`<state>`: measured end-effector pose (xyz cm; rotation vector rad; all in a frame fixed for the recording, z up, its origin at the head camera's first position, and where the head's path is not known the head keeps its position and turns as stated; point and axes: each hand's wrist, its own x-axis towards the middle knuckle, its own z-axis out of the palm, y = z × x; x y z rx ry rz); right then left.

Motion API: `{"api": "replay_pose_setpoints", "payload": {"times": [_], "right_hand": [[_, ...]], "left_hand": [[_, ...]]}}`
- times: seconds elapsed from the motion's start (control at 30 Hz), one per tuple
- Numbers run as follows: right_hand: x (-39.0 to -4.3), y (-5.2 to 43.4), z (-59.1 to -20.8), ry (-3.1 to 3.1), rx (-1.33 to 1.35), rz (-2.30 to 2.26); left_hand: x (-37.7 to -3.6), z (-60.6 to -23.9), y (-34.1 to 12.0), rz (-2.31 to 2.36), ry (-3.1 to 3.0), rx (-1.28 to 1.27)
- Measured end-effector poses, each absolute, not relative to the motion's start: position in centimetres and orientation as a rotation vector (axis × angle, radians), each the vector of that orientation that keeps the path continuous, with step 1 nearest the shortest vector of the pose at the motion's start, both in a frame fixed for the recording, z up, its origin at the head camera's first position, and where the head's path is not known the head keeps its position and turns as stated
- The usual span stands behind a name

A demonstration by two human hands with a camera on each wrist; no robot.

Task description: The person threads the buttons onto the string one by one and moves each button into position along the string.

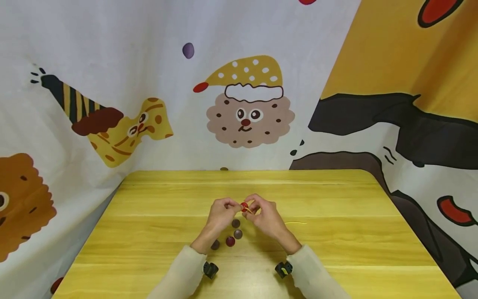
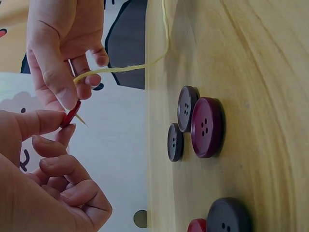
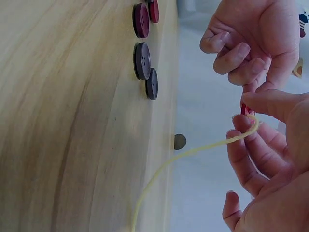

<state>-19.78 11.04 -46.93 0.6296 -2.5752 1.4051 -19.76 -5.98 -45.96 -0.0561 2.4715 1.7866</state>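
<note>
We see both hands raised just above the desk (image 1: 336,249), fingertips meeting. Left hand (image 1: 221,212) pinches a small red button (image 1: 244,207) edge-on between thumb and forefinger, other fingers curled. Right hand (image 1: 264,216) pinches the yellow thread (image 2: 120,68) right at the button, thread tip poking past it; the rest trails down onto the desk. Loose buttons (image 1: 231,236), dark and maroon, lie on the desk just below the hands.

No writing, label, brand, number or sign can be read anywhere; the cloth (image 1: 112,50) behind the table (image 1: 149,232) bears cartoon pictures only, no letters
</note>
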Motion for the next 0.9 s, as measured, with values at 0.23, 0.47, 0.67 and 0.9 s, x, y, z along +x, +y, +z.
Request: {"api": "replay_pose_setpoints", "payload": {"times": [0.23, 0.47, 0.67, 0.9], "right_hand": [[-19.7, 10.6, -46.9, -2.587, 0.623, 1.279], [-19.6, 10.3, -46.9, -2.593, 0.588, 1.215], [-19.6, 10.3, -47.1, -2.569, 0.579, 1.186], [-19.5, 10.7, -47.3, -2.621, 0.545, 1.351]], "left_hand": [[-19.7, -45.8, -6.0, 1.78, 2.477, -0.065], [-19.5, -45.6, -6.2, 1.773, 2.483, -0.021], [-19.5, -45.7, -6.8, 1.763, 2.487, 0.051], [-19.6, -46.5, -7.4, 1.719, 2.459, 0.12]]}}
